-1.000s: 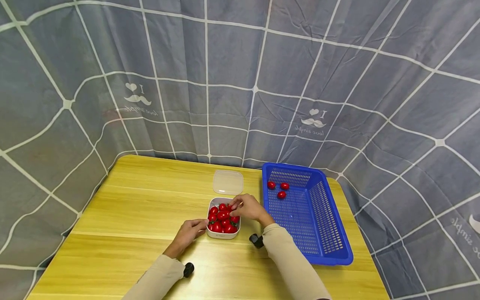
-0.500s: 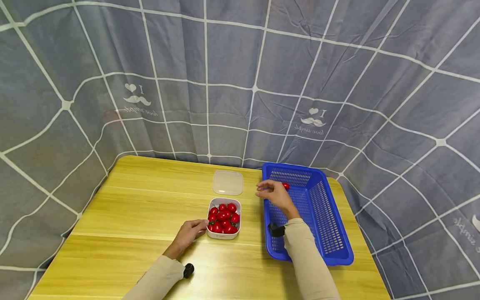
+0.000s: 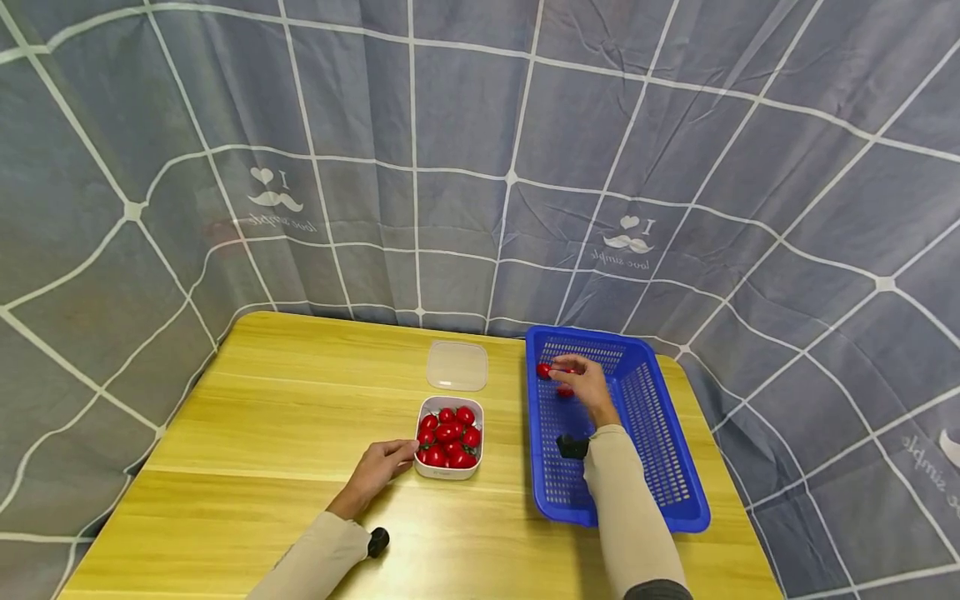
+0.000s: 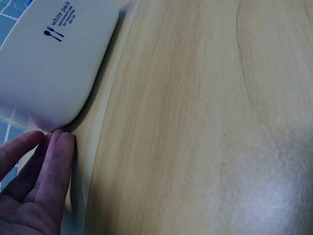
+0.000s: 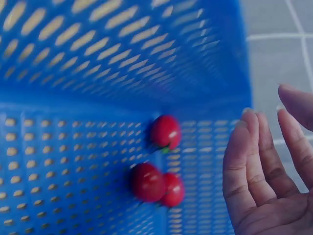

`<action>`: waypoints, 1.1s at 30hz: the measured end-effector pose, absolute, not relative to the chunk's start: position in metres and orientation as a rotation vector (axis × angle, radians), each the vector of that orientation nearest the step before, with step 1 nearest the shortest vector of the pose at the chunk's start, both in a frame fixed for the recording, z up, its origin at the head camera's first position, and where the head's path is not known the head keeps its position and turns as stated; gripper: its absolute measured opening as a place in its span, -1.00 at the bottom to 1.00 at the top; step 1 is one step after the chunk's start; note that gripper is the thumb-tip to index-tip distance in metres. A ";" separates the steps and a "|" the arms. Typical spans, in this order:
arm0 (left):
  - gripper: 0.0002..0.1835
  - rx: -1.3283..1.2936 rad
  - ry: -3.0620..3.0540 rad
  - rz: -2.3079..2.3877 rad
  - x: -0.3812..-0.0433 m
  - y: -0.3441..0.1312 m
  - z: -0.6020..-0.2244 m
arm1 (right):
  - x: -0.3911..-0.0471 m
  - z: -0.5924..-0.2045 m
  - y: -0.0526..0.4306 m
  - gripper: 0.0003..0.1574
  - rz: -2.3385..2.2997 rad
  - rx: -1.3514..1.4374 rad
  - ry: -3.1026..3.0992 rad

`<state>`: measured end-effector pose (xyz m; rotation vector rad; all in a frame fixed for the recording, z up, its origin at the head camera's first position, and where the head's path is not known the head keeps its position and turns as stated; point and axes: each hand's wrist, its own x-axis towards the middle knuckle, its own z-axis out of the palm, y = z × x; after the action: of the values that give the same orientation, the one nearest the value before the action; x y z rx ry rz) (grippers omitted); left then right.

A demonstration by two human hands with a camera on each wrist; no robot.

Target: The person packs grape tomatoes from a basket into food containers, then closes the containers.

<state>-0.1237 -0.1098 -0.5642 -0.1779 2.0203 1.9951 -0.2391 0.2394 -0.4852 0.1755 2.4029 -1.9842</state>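
My left hand [image 3: 378, 471] touches the near left side of a square white food container [image 3: 447, 472]. In the left wrist view its straight fingers [image 4: 56, 166] meet the container's lower corner. Several red cherry tomatoes [image 3: 448, 432] with green stems fill the container. Over the back of a blue plastic basket [image 3: 535, 467] hovers my right hand [image 3: 588, 387], fingers and thumb apart with nothing between them. Below it, the right wrist view shows three cherry tomatoes on the basket floor: one tomato [image 5: 165, 132] lies apart, while a darker tomato [image 5: 147, 182] overlaps another tomato [image 5: 174, 190].
A translucent lid [image 3: 457, 366] lies flat on the wooden table [image 3: 300, 392] behind the container. The perforated basket stands to the right, its walls rising around the tomatoes. A grey curtain [image 3: 465, 208] with white lines hangs behind the table's back edge.
My right hand has left the tomatoes in the container and moved right, over the basket's rim and above the tomatoes inside. The left hand has stayed against the container.
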 end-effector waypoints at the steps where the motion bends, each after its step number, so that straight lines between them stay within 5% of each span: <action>1: -0.53 -0.174 2.022 1.993 -0.124 -0.110 -0.564 | -0.241 -0.488 0.241 -0.51 -1.981 0.201 2.412; 33: -0.50 -0.177 2.016 1.982 -0.125 -0.109 -0.564 | -0.243 -0.549 0.259 -0.40 -1.696 0.480 2.523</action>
<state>-0.1250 -0.1095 -0.5635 -0.1768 2.0159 1.9822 -0.2433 0.2594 -0.5490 0.4802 2.5227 -1.6959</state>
